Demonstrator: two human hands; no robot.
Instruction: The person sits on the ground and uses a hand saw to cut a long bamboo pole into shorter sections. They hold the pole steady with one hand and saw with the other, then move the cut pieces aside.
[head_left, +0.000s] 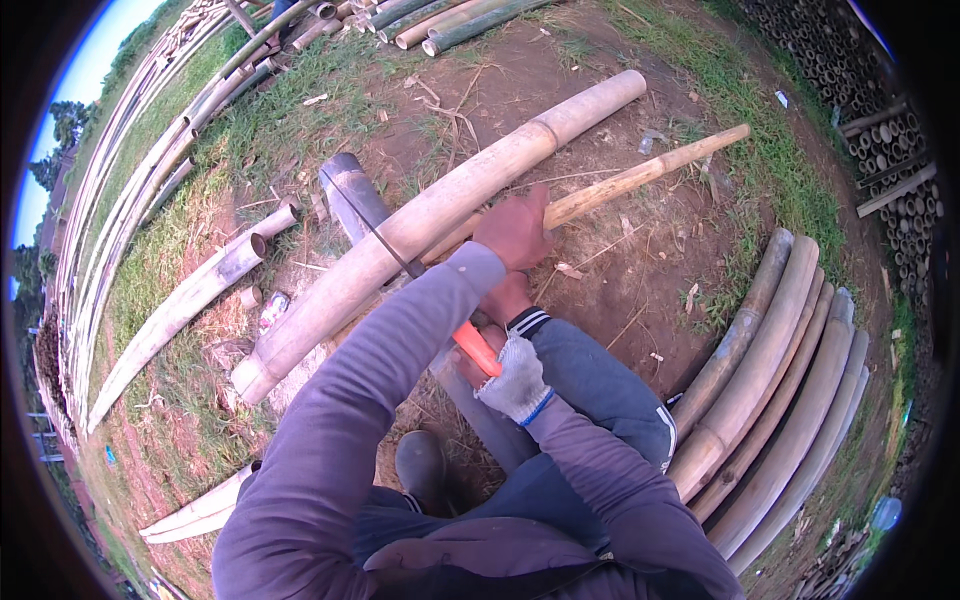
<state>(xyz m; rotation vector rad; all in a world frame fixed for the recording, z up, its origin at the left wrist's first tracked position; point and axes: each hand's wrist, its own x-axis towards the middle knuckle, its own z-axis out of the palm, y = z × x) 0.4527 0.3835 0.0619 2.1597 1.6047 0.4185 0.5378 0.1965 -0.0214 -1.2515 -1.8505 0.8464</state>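
Observation:
A thick pale bamboo pole [480, 175] lies slantwise in front of me, over a short greyish bamboo piece [345, 190]. Beside it runs a thinner yellowish pole [650, 175], partly hidden under my left sleeve. My bare left hand [515, 230] is closed over this thinner pole; its palm side is hidden. In my gloved right hand [515, 382] is the orange handle [476, 348] of a handsaw. The dark, narrow saw blade [375, 232] reaches across the thick pole. My sleeve hides part of the saw. A bare foot [505, 297] of mine is just below my left hand.
Several bamboo poles [735, 400] lie side by side at right. More long poles [180, 320] stretch along the left, and cut poles [440, 30] lie at the far side. Stacked bamboo [900, 190] stands at far right. My boot [422, 465] rests on the ground below.

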